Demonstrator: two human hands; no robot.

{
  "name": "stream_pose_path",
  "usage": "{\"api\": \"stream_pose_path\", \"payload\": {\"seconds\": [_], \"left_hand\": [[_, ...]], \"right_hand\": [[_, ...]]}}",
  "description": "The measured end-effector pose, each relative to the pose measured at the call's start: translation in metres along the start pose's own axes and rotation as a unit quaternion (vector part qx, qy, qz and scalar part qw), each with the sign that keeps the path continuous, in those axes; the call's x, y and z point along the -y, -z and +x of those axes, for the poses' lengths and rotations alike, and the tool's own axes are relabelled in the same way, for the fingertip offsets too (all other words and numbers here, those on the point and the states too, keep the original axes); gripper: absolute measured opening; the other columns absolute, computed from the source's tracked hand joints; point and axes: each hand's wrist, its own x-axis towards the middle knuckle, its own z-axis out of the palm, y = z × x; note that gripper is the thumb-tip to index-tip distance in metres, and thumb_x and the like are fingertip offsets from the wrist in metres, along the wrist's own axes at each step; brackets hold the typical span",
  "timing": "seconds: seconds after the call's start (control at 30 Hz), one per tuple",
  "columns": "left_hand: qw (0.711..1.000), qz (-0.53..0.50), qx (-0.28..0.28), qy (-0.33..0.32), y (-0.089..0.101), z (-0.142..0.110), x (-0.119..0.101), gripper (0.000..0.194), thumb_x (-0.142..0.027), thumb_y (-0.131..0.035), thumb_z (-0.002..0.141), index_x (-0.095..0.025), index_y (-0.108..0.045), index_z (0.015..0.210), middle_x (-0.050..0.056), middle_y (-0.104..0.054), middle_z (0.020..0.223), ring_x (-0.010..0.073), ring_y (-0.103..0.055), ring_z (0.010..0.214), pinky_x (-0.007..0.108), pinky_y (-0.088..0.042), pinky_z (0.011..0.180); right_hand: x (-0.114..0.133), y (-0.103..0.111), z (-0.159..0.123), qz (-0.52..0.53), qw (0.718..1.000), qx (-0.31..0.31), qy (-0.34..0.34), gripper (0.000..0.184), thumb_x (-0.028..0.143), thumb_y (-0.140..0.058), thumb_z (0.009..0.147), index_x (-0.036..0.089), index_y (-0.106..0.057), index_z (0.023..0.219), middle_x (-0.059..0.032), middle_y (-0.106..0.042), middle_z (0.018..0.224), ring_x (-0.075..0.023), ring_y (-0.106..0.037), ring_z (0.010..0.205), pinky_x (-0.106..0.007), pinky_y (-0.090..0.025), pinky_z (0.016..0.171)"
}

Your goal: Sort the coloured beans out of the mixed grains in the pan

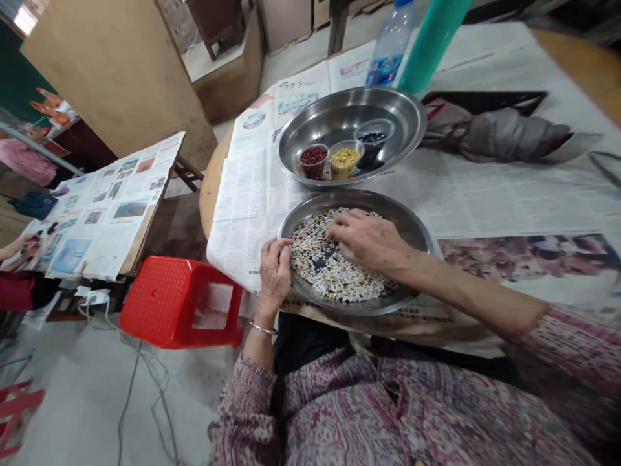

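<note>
My left hand (275,272) is closed on the left rim of the near steel basin (412,223), thumb lying over the edge. Spread across that basin's bottom is a mix of white, yellow, dark red and black grains and beans (334,281). Over the far side of the mix, my right hand (366,239) reaches down with bent, gathered fingers; what they pinch, if anything, is hidden. Just behind stands a second steel basin (407,113). It holds clear cups of red beans (313,157), yellow beans (345,158) and black beans (373,138).
Newspaper (237,213) covers the round table. A water bottle (388,55), a green cylinder (431,45) and a grey folded umbrella (504,133) lie or stand beyond the basins. A red stool (160,301) is at left. Another person's hand (22,246) shows at the far-left table.
</note>
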Motion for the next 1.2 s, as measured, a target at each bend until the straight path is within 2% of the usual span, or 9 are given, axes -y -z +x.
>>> {"api": "stream_pose_path", "payload": {"seconds": [0.1,0.2,0.33,0.4,0.47,0.67,0.83,1.0,1.2], "left_hand": [[1.0,0.005,0.001,0.0,0.0,0.001,0.0,0.024,-0.027,-0.042,0.104,-0.022,-0.065,0.11,0.008,-0.062,0.117,0.021,-0.055,0.121,0.039,-0.042,0.112],[1.0,0.009,0.0,-0.004,0.0,0.001,0.001,0.023,-0.026,-0.042,0.104,-0.023,-0.064,0.109,0.008,-0.062,0.116,0.0208,-0.055,0.12,0.039,-0.042,0.111],[1.0,0.01,-0.003,0.003,0.0,0.001,0.003,0.022,-0.027,-0.042,0.104,-0.022,-0.063,0.102,0.008,-0.062,0.112,0.0212,-0.056,0.117,0.04,-0.043,0.11],[1.0,0.008,-0.001,0.002,0.0,0.001,0.004,0.023,-0.026,-0.041,0.104,-0.021,-0.064,0.103,0.008,-0.061,0.113,0.0212,-0.055,0.119,0.04,-0.043,0.111],[1.0,0.006,0.001,-0.001,0.0,0.0,0.004,0.025,-0.026,-0.04,0.104,-0.022,-0.065,0.106,0.008,-0.061,0.116,0.0208,-0.054,0.122,0.039,-0.041,0.113],[1.0,0.006,0.001,0.002,-0.001,0.0,0.004,0.025,-0.026,-0.042,0.104,-0.021,-0.067,0.106,0.009,-0.061,0.118,0.0213,-0.054,0.124,0.04,-0.041,0.115],[1.0,0.004,0.001,0.001,0.0,0.0,0.003,0.025,-0.025,-0.042,0.103,-0.022,-0.066,0.106,0.008,-0.062,0.115,0.0214,-0.054,0.123,0.04,-0.041,0.114],[1.0,0.013,0.0,0.0,0.0,0.0,0.003,0.025,-0.026,-0.041,0.104,-0.023,-0.066,0.105,0.008,-0.062,0.116,0.0203,-0.055,0.121,0.038,-0.042,0.113],[1.0,0.007,0.002,0.0,0.0,0.0,0.006,0.025,-0.027,-0.042,0.103,-0.022,-0.067,0.105,0.008,-0.062,0.114,0.0208,-0.054,0.122,0.037,-0.041,0.113]], "right_hand": [[0.0,-0.006,0.012,0.021,0.999,-0.024,-0.017,0.024,0.023,-0.05,0.094,0.019,-0.069,0.107,-0.0122,-0.067,0.112,-0.0278,-0.054,0.105,-0.036,-0.042,0.08],[0.019,-0.014,0.029,0.065,0.997,-0.009,0.035,0.031,0.036,-0.058,0.092,0.017,-0.068,0.115,-0.0149,-0.065,0.121,-0.0303,-0.053,0.111,-0.04,-0.042,0.088],[0.041,-0.015,0.036,0.121,0.983,0.065,0.122,0.019,0.024,-0.062,0.086,0.016,-0.068,0.101,-0.013,-0.067,0.106,-0.0258,-0.056,0.099,-0.037,-0.04,0.084],[0.039,-0.011,0.027,0.14,0.973,0.102,0.151,0.01,0.016,-0.057,0.085,0.018,-0.067,0.088,-0.009,-0.067,0.092,-0.022,-0.056,0.088,-0.035,-0.039,0.079],[0.029,-0.005,0.014,0.137,0.97,0.12,0.162,0.016,0.01,-0.054,0.085,0.02,-0.065,0.079,-0.0063,-0.064,0.082,-0.0202,-0.055,0.082,-0.034,-0.038,0.074],[0.014,0.023,-0.033,0.109,0.988,0.072,0.083,0.018,0.01,-0.052,0.087,0.02,-0.065,0.081,-0.0089,-0.067,0.086,-0.0202,-0.057,0.081,-0.033,-0.039,0.07],[0.038,0.019,-0.056,0.255,0.952,0.124,0.116,0.023,0.008,-0.05,0.088,0.022,-0.069,0.093,-0.0031,-0.071,0.085,-0.016,-0.064,0.078,-0.028,-0.046,0.072],[0.021,0.0,-0.039,0.177,0.983,0.036,0.036,0.033,0.007,-0.05,0.085,0.02,-0.072,0.106,-0.0091,-0.074,0.104,-0.0223,-0.067,0.097,-0.035,-0.053,0.085],[-0.015,-0.002,-0.009,0.097,0.994,-0.03,-0.044,0.037,0.016,-0.042,0.094,0.018,-0.073,0.115,-0.0122,-0.071,0.121,-0.0269,-0.061,0.114,-0.042,-0.051,0.097]]}}
